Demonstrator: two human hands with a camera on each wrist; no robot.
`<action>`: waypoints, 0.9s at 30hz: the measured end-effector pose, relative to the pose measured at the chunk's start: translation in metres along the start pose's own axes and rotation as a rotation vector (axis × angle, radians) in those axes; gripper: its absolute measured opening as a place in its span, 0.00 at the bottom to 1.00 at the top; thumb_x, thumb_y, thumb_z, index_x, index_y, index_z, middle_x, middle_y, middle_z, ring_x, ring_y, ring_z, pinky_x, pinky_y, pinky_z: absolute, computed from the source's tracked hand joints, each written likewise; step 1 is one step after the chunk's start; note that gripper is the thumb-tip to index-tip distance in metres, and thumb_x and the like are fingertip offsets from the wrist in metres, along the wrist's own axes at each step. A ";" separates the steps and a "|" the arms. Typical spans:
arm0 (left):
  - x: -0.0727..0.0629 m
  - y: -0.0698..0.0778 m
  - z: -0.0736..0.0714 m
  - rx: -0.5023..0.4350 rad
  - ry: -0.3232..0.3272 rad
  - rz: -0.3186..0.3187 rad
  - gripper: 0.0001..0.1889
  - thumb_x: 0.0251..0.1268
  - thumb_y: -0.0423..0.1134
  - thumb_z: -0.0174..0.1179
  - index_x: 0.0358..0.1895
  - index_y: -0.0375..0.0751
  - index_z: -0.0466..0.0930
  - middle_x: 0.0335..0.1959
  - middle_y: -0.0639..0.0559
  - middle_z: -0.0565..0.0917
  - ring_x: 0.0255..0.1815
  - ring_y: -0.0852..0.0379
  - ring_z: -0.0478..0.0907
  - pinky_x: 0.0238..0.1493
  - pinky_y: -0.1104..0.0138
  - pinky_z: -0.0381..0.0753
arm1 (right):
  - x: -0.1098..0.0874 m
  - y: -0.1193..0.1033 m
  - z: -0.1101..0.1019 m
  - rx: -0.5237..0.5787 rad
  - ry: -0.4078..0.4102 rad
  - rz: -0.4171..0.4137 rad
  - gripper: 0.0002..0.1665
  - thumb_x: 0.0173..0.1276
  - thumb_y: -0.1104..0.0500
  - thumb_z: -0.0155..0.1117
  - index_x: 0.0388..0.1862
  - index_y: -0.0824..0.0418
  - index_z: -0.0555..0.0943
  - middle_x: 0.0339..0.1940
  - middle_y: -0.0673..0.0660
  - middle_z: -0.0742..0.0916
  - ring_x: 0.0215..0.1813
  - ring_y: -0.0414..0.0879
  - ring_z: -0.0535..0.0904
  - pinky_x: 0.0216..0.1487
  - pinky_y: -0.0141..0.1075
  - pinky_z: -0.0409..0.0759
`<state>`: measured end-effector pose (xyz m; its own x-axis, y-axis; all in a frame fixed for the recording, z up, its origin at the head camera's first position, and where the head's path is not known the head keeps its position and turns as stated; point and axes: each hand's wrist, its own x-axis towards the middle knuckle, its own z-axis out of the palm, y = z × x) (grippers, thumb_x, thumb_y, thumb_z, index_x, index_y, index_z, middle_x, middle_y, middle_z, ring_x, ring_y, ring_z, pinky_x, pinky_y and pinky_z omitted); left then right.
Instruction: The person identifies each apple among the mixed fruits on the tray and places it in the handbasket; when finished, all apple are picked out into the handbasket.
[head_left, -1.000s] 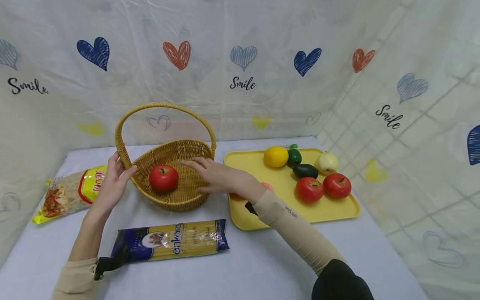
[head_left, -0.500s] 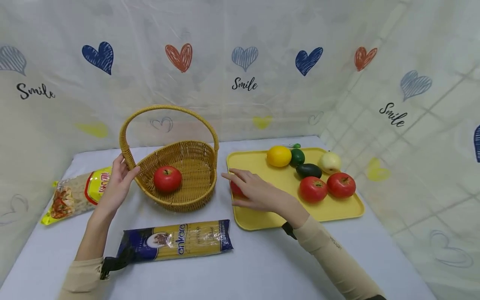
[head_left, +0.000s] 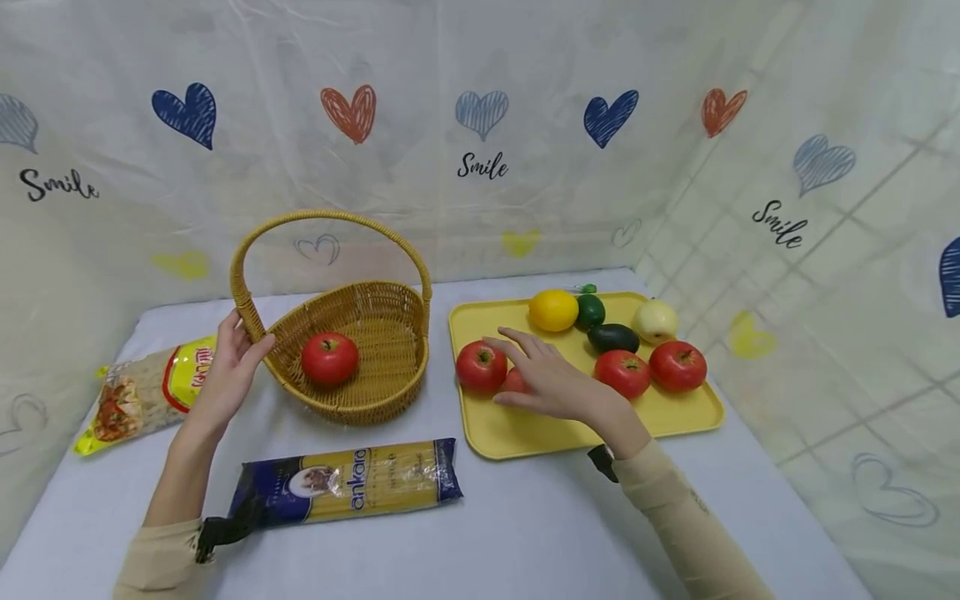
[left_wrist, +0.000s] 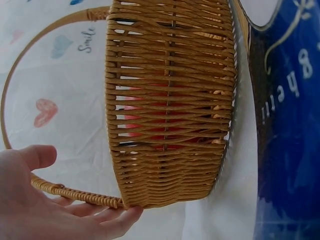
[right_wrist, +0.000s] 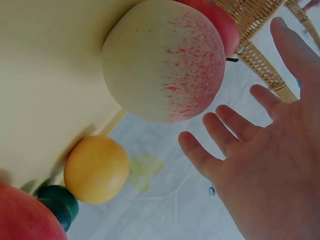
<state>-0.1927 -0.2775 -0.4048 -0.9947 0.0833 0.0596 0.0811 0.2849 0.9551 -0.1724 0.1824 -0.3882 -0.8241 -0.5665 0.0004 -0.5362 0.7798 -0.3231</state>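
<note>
My left hand (head_left: 228, 367) holds the base of the handle of a wicker basket (head_left: 375, 404), thumb and fingers on either side of it. A red apple (head_left: 330, 359) lies inside the basket; the left wrist view shows its red through the weave (left_wrist: 170, 170). My right hand (head_left: 551, 379) hovers over a yellow tray (head_left: 495, 442), fingers spread and holding nothing. Beneath it sits a peach (right_wrist: 155, 65), pale with a pink-speckled side, partly covered by the hand in the head view. Another red apple (head_left: 482, 367) touches the tray's left side, next to the peach.
On the tray are a lemon (head_left: 553, 311), a round green item (head_left: 591, 312), a dark green avocado-like item (head_left: 613, 337), a pale round item (head_left: 656, 321) and two red tomato-like ones (head_left: 622, 374). A spaghetti pack (head_left: 375, 479) and a yellow-ended food bag (head_left: 142, 396) lie on the table.
My right hand has moved from above the basket rightward to the tray, passing over the apple there and now hovering by the peach. The left hand has stayed on the basket.
</note>
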 end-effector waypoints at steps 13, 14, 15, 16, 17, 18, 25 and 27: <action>0.002 -0.001 -0.001 -0.008 -0.008 -0.003 0.40 0.84 0.47 0.45 0.83 0.48 0.27 0.85 0.33 0.37 0.85 0.30 0.39 0.80 0.30 0.38 | 0.024 0.000 0.006 0.027 -0.026 -0.034 0.51 0.70 0.36 0.66 0.84 0.45 0.53 0.85 0.62 0.58 0.83 0.62 0.57 0.79 0.60 0.66; 0.002 -0.001 -0.001 -0.009 -0.008 -0.003 0.41 0.84 0.47 0.45 0.83 0.49 0.27 0.85 0.33 0.37 0.85 0.30 0.39 0.79 0.30 0.37 | 0.026 -0.001 0.006 0.022 -0.037 -0.029 0.51 0.70 0.36 0.65 0.84 0.45 0.53 0.85 0.62 0.58 0.84 0.62 0.56 0.79 0.60 0.66; 0.002 -0.001 -0.001 -0.011 -0.008 -0.001 0.41 0.84 0.47 0.45 0.83 0.49 0.26 0.85 0.33 0.37 0.85 0.30 0.39 0.79 0.30 0.37 | 0.028 -0.001 0.006 0.019 -0.049 -0.022 0.52 0.70 0.36 0.65 0.84 0.44 0.52 0.86 0.62 0.57 0.84 0.62 0.56 0.79 0.59 0.66; 0.002 -0.001 0.000 -0.015 -0.008 0.002 0.41 0.83 0.48 0.45 0.83 0.49 0.27 0.85 0.33 0.37 0.85 0.30 0.39 0.80 0.30 0.37 | 0.030 -0.002 0.007 0.014 -0.062 -0.015 0.52 0.70 0.36 0.65 0.85 0.44 0.51 0.86 0.61 0.56 0.84 0.62 0.55 0.80 0.59 0.66; 0.002 -0.001 0.000 -0.018 -0.008 0.004 0.41 0.83 0.48 0.45 0.83 0.48 0.27 0.85 0.33 0.37 0.85 0.30 0.39 0.80 0.31 0.37 | 0.032 -0.003 0.007 0.009 -0.073 -0.009 0.52 0.71 0.36 0.65 0.85 0.44 0.51 0.86 0.61 0.55 0.85 0.62 0.54 0.80 0.59 0.66; 0.002 -0.001 0.000 -0.023 -0.007 0.009 0.41 0.83 0.47 0.45 0.83 0.48 0.26 0.85 0.32 0.38 0.85 0.30 0.40 0.80 0.31 0.37 | 0.034 -0.004 0.007 0.001 -0.085 -0.004 0.52 0.71 0.37 0.65 0.85 0.45 0.51 0.87 0.61 0.54 0.85 0.62 0.54 0.80 0.58 0.66; 0.003 0.002 0.001 -0.019 -0.015 0.009 0.42 0.83 0.48 0.45 0.83 0.47 0.25 0.85 0.32 0.37 0.85 0.30 0.39 0.80 0.31 0.38 | 0.041 -0.007 0.016 -0.074 -0.146 0.017 0.52 0.71 0.42 0.68 0.85 0.49 0.53 0.87 0.62 0.52 0.85 0.63 0.53 0.76 0.59 0.71; 0.002 0.004 -0.001 0.003 -0.009 0.008 0.41 0.84 0.48 0.45 0.83 0.47 0.26 0.85 0.32 0.37 0.85 0.30 0.39 0.79 0.30 0.39 | 0.043 -0.008 0.021 -0.096 -0.134 0.006 0.51 0.71 0.43 0.68 0.85 0.50 0.54 0.86 0.63 0.54 0.84 0.63 0.55 0.75 0.59 0.73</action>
<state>-0.1944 -0.2774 -0.4005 -0.9934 0.0946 0.0646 0.0893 0.2869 0.9538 -0.1998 0.1458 -0.4051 -0.7992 -0.5869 -0.1298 -0.5514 0.8018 -0.2305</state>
